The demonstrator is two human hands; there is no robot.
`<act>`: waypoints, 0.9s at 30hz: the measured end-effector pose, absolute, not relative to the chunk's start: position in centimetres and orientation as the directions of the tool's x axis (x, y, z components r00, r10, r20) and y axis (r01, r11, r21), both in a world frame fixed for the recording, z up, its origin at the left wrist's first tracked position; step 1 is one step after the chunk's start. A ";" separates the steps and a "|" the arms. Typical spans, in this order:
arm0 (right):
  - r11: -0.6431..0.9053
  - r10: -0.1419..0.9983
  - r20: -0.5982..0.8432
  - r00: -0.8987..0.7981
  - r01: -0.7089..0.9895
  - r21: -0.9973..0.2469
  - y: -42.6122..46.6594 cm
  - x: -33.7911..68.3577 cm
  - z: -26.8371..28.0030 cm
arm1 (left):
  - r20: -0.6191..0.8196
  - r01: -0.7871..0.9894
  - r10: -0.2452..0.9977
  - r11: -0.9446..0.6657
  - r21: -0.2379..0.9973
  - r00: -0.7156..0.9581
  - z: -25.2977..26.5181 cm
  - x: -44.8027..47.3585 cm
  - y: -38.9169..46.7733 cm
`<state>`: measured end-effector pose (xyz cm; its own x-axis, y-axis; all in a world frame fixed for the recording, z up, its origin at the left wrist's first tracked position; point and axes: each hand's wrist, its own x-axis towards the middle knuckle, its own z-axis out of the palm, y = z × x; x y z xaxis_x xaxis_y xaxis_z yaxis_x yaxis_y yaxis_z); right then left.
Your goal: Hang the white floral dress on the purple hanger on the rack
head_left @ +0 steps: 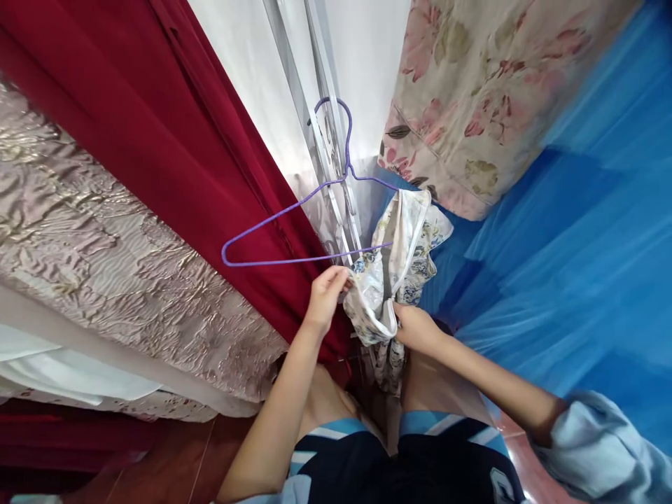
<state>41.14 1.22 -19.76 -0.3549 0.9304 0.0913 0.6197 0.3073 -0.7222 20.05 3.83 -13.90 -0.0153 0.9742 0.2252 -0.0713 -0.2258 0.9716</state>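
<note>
A purple wire hanger [278, 213] hangs by its hook from a white metal rail [315, 91]. Over its right arm drapes one side of a white floral garment [412, 231], patterned in blue and yellow; the hanger's left arm is bare. My left hand [328, 297] pinches the garment's near-left edge, just below the hanger's bottom bar. On the other side, my right hand [414, 327] grips the lower right edge beside the opening, its fingertips partly hidden behind the cloth. The garment's opening is spread between both hands, and its lower part dangles down in front of my knees.
Dark red cloth [210, 140] and an embossed pinkish fabric [105, 231] hang on the left. On the right are a pink-flowered cloth [462, 105] and blue tulle [572, 231]. White cloth hangs behind the rail. Reddish floor tiles [183, 455] show below.
</note>
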 end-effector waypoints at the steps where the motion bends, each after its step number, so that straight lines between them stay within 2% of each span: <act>1: 0.345 0.922 0.141 -0.361 0.600 -0.722 1.0 41.0 -19.4 | 0.263 0.007 0.964 -0.263 0.965 0.037 -13.5 21.0 3.5; 4: 0.474 0.863 0.312 -0.398 0.421 -0.773 0.7 40.5 -17.2 | 0.355 0.202 0.908 -0.399 0.895 0.221 -12.1 23.4 2.4; 6: 0.409 0.823 0.250 -0.509 0.227 -0.884 0.6 40.2 -15.7 | 0.401 0.303 0.859 -0.493 0.816 0.317 -11.3 24.4 1.8; 8: 0.120 0.734 0.041 -0.677 0.070 -0.990 0.5 40.0 -14.6 | 0.424 0.375 0.834 -0.542 0.752 0.354 -10.9 24.9 1.5; 10: -0.212 0.615 -0.125 -0.779 -0.010 -0.977 0.2 40.1 -14.0 | 0.406 0.384 0.841 -0.528 0.757 0.357 -11.3 24.7 1.4; 11: -0.322 0.579 -0.165 -0.799 -0.038 -0.946 0.1 40.2 -13.9 | 0.368 0.358 0.856 -0.493 0.793 0.363 -11.8 24.4 1.4; 13: -0.429 0.529 -0.185 -0.828 -0.073 -0.901 -0.1 40.7 -13.8 | 0.235 0.282 0.892 -0.357 0.891 0.386 -13.4 23.4 1.0; 15: -0.471 0.471 -0.166 -0.866 -0.087 -0.878 0.0 41.4 -13.7 | 0.052 0.244 0.905 -0.169 0.955 0.422 -15.3 21.8 -0.2; 17: -0.493 0.432 -0.123 -0.894 -0.120 -0.862 0.5 42.4 -13.2 | -0.117 0.271 0.884 -0.011 0.962 0.452 -17.0 19.9 -2.1; 20: -0.462 0.408 -0.070 -0.910 -0.140 -0.876 1.8 44.1 -11.7 | -0.257 0.321 0.820 0.096 0.942 0.511 -17.6 17.0 -5.2; 22: -0.381 0.438 -0.063 -0.897 -0.121 -0.917 2.8 45.2 -10.2 | -0.285 0.336 0.783 0.103 0.936 0.553 -16.4 15.2 -6.4; 23: -0.331 0.492 -0.057 -0.869 -0.126 -0.935 3.3 45.7 -9.4 | -0.285 0.353 0.777 0.087 0.932 0.561 -15.5 14.4 -6.6; 27: -0.113 0.805 0.015 -0.593 -0.178 -0.978 5.1 46.7 -6.4 | -0.177 0.476 0.900 -0.038 0.878 0.399 -11.3 12.1 -6.2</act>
